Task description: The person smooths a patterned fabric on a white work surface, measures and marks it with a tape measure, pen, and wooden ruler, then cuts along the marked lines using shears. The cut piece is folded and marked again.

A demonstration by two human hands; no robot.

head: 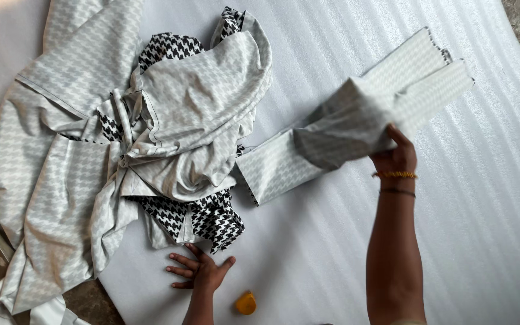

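Fabric heap (121, 150) sits left on the white foam sheet (482, 210). My left hand (203, 271), fingers splayed flat, empty, just below it. Orange object (245, 303) nearby. Right hand (395, 157) pinches folded strip (362, 114) mid-air w/ loose grip; could slip or unfold imo.

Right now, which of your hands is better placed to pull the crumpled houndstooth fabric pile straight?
Probably the left. The left hand lies open and free on the white sheet, right below the fabric pile. The right hand is busy, its grip shut on a lifted fabric strip farther away.
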